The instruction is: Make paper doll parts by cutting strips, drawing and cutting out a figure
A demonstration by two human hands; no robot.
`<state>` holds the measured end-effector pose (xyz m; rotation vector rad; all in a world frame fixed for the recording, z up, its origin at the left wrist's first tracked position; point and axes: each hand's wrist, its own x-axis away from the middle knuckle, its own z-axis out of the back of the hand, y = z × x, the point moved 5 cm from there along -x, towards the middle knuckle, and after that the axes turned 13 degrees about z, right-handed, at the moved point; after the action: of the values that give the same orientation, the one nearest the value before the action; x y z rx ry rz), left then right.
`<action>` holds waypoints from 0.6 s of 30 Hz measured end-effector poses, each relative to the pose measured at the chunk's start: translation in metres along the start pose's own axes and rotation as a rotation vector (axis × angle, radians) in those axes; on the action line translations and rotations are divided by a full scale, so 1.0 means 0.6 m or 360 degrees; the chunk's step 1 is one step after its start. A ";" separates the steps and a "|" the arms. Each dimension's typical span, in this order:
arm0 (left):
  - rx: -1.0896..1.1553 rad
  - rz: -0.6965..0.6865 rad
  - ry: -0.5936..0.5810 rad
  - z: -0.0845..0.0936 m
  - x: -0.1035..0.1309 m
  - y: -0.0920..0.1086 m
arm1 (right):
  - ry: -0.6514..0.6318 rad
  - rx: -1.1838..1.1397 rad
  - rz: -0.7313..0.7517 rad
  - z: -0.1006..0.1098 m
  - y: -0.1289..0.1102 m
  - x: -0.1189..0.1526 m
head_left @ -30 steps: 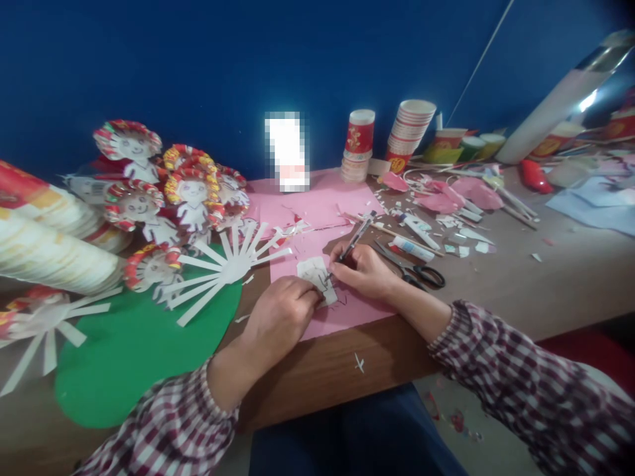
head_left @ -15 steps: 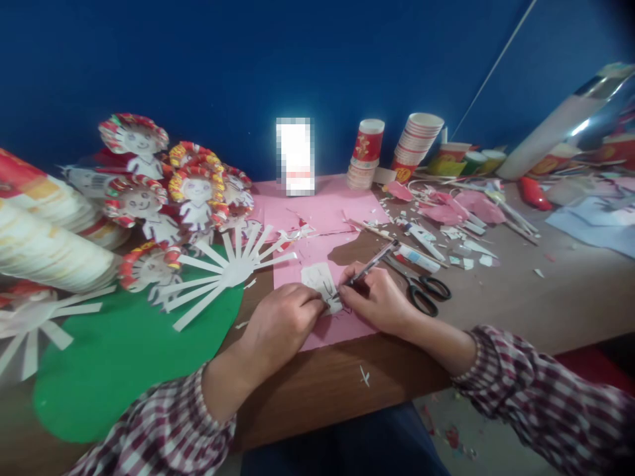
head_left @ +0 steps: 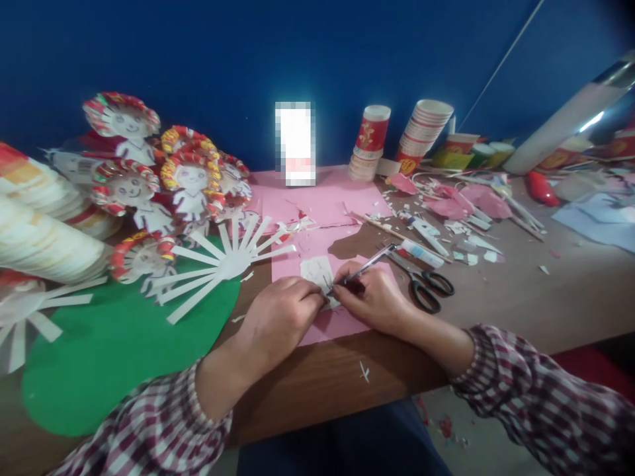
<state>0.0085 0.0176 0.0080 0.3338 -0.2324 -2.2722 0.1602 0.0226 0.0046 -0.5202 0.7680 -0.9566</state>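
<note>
My right hand (head_left: 374, 294) is closed round a pen (head_left: 370, 259), its tip down at a small white paper (head_left: 317, 272) with dark lines drawn on it. The small paper lies on a pink sheet (head_left: 317, 330) near the table's front edge. My left hand (head_left: 285, 314) is closed at the lower left edge of the small paper, fingers bent and pressed together on it. The fingertips of both hands are close together and hide the paper's lower part. Black-handled scissors (head_left: 424, 291) lie just right of my right hand.
A white paper fringe (head_left: 233, 266) overlaps a green sheet (head_left: 133, 357) on the left. Behind stand paper figures (head_left: 191, 185), stacked cups (head_left: 370, 142) and a bright phone-like screen (head_left: 297, 142). A glue tube (head_left: 421, 253) and paper scraps (head_left: 471, 248) lie right.
The whole view has shifted slightly, with the left side objects further left and higher. Both hands stay at the small paper; the pen is tilted a little lower.
</note>
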 end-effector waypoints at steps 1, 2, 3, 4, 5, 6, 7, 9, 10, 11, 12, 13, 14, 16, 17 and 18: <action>0.0001 0.0000 -0.0001 0.000 0.000 0.000 | 0.0002 0.0010 0.0006 0.000 0.000 0.000; 0.0002 0.0001 0.0003 0.000 0.000 0.000 | 0.0004 0.0021 0.0009 0.000 -0.001 0.000; 0.0002 0.0002 0.0008 0.000 0.000 0.000 | 0.0002 0.0030 0.0008 0.000 -0.001 0.000; 0.0001 0.0002 0.0016 0.000 0.000 0.000 | 0.0001 0.0034 0.0004 0.000 -0.001 -0.001; 0.0001 0.0004 0.0024 0.000 0.000 -0.001 | 0.0000 0.0035 -0.0001 0.001 -0.001 -0.001; 0.0001 0.0002 0.0028 0.000 0.000 -0.001 | -0.0001 0.0034 -0.0007 0.001 -0.002 -0.001; 0.0001 -0.0002 0.0030 0.000 0.000 -0.001 | -0.0002 0.0034 -0.0014 0.001 -0.002 -0.001; 0.0002 -0.0008 0.0035 0.001 0.000 0.000 | -0.0004 0.0029 -0.0020 0.002 -0.002 -0.002; 0.0002 -0.0008 0.0039 0.001 0.000 0.000 | -0.0008 0.0022 -0.0020 0.002 -0.003 -0.002; 0.0002 -0.0007 0.0044 0.002 0.000 0.000 | -0.0014 0.0013 -0.0021 0.001 -0.003 -0.002; 0.0002 -0.0007 0.0051 0.002 0.000 0.000 | -0.0020 0.0004 -0.0024 0.001 -0.003 -0.002; 0.0002 -0.0008 0.0058 0.003 0.000 0.000 | -0.0026 -0.0003 -0.0027 0.001 -0.003 -0.002; 0.0003 -0.0012 0.0062 0.003 0.000 0.000 | -0.0028 -0.0006 -0.0032 0.000 -0.003 -0.002; 0.0004 -0.0017 0.0064 0.004 -0.001 0.001 | -0.0037 -0.0008 -0.0041 0.000 -0.002 -0.002; 0.0005 -0.0019 0.0063 0.004 -0.001 0.001 | -0.0042 -0.0010 -0.0042 -0.001 -0.001 -0.001; 0.0005 -0.0021 0.0063 0.005 -0.001 0.001 | -0.0046 -0.0014 -0.0042 -0.001 -0.001 -0.001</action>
<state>0.0083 0.0177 0.0108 0.3824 -0.2142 -2.2759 0.1592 0.0229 0.0049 -0.5518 0.7414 -0.9687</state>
